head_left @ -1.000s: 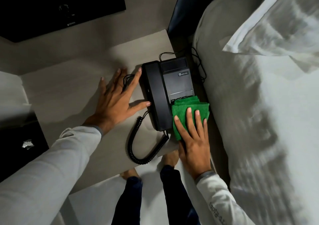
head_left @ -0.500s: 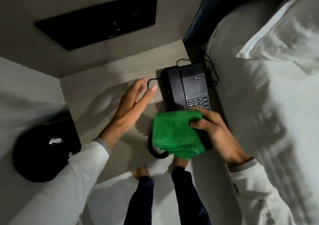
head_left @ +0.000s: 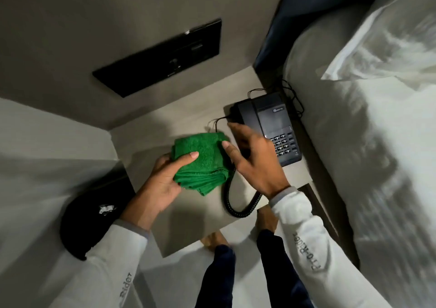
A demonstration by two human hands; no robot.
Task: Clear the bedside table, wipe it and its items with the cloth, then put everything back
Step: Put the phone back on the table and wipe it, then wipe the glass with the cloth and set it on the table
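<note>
I see left hand [head_left: 162,185] gripping folded green cloth [head_left: 203,163] above bedside table [head_left: 188,225] — right hand [head_left: 257,163] spread, empty, thumb touching cloth, fingers over black phone [head_left: 271,128].

Left of the left hand [head_left: 162,185] gripping the cloth [head_left: 203,163], the bedside table [head_left: 151,142] lies bare. Right of the grip, the telephone [head_left: 269,123] and its coiled cord [head_left: 238,204] block passage; the right hand [head_left: 257,161] hovers there.
</note>
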